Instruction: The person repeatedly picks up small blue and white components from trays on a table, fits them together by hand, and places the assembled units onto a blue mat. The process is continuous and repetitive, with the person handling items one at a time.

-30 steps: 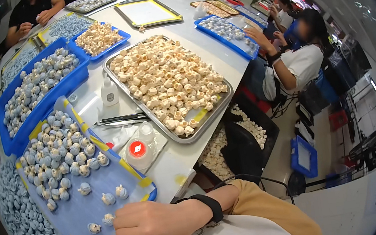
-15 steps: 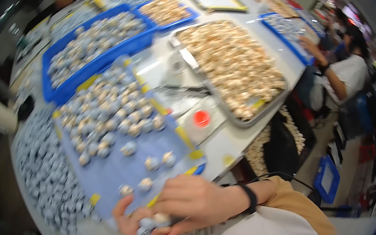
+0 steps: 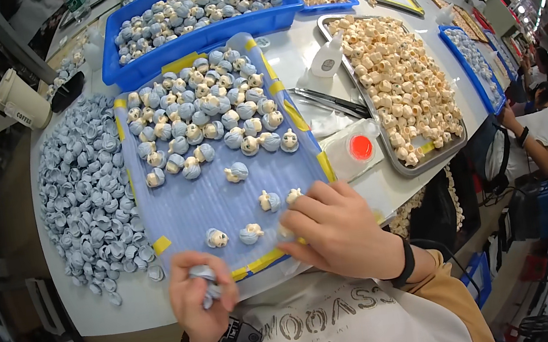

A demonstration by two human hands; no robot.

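My left hand (image 3: 202,294) is closed round light blue hair shells (image 3: 206,285), in front of the near left edge of the tray. Fingers bent together, my right hand (image 3: 337,232) is over the tray's near right corner, pinching a small doll head (image 3: 284,233) that is blurred and partly covered by the fingers. Several finished doll heads (image 3: 216,238), cream with blue hair, lie loosely on the near part of the blue-lined tray (image 3: 188,203) with yellow tape on its rim. Many more crowd its far half.
Loose blue hair shells (image 3: 91,202) are heaped left of the tray. At right a metal tray (image 3: 409,168) holds cream heads; glue bottles (image 3: 328,56), a red-topped container (image 3: 361,148) and tweezers (image 3: 327,102) lie between. Behind stands a blue bin (image 3: 201,35); a co-worker (image 3: 536,136) sits right.
My hands have moved apart: the right went up and right to the tray's near right corner with a doll head, the left stayed low with blue shells. The view has shifted.
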